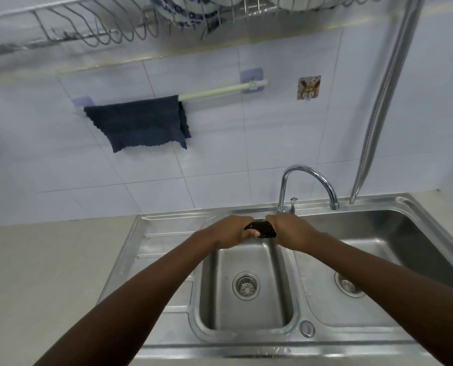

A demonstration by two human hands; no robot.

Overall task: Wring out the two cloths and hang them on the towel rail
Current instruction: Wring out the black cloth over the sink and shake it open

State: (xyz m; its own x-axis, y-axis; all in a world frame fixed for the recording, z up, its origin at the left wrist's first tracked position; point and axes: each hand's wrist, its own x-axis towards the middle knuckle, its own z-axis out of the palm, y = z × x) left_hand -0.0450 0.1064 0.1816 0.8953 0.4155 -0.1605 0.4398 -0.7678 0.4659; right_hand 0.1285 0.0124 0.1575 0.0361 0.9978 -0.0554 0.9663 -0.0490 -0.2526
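Head view looks down on a pale bench (35, 273) with a stainless double sink (167, 347) set into it, backed by a wall of white tiles. A chrome tap (309, 180) arcs over the divider between the two bowls, and a wire dish rack (93, 30) runs along the top, its upper part cut off by the frame edge.

On the wall a pale towel rail (220, 91) slopes gently up to the right. A dark blue cloth (138, 122) is draped over its left part, hanging flat with its long side along the rail.

Over the back edge of the left bowl, the left hand (230, 232) and right hand (291, 229) each have a clenched grip on one end of a second dark cloth (261, 228). It is bunched into a short roll whose long axis runs left to right between the fists. Only the middle of it shows; both ends are hidden inside the hands, and its colour is hard to judge beyond very dark.
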